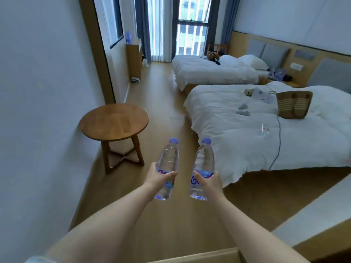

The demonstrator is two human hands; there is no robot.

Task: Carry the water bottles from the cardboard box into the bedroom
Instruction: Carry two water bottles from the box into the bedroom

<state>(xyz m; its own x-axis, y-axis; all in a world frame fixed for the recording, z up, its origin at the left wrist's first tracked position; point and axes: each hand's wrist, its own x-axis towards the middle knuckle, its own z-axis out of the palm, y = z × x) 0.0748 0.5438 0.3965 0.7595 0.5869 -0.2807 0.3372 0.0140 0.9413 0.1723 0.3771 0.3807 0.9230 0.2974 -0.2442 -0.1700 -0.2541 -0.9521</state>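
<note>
I hold two clear water bottles with purple caps out in front of me, above the wooden floor. My left hand (158,178) is closed around the labelled middle of the left bottle (169,158). My right hand (209,182) grips the right bottle (204,160) the same way. Both bottles tilt slightly forward, caps pointing away from me. A strip of cardboard, perhaps the box's edge (199,256), shows at the bottom of the view.
A round wooden side table (114,121) stands left by the wall. Two white beds fill the right: the near bed (237,130) holds a woven bag (293,104) and small items, the far bed (218,73) lies beyond. A floor aisle runs between table and beds toward the window (190,25).
</note>
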